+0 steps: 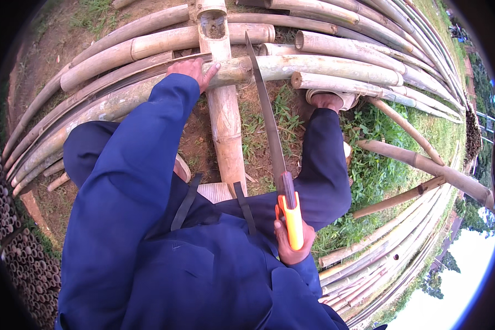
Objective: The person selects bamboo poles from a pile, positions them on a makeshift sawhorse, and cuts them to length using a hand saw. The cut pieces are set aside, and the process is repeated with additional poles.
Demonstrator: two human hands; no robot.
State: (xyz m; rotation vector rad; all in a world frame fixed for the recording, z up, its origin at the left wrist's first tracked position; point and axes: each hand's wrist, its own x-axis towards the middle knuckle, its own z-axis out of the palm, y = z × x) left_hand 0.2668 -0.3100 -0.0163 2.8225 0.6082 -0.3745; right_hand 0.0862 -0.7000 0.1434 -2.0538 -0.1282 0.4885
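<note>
My left hand (195, 72) is pressed over a bamboo pole (234, 71), fingers curled on its far side and the thumb stretched along the top. The pole lies across an upright-running bamboo support (225, 129), which has an opening cut near its far end. In my right hand (295, 245) is a hand saw (270, 124), gripped by its orange handle, low in front of my right thigh. Its long blade points away from me, and its tip reaches past the pole just right of the support. Whether the teeth touch the bamboo I cannot tell.
Several more bamboo poles (346, 52) lie across the far side. My right foot (327, 100) is beside them. Leaning poles (423, 164) and a long stack of bamboo (390, 247) are at the right. Cut bamboo pieces (33, 269) are piled at the lower left.
</note>
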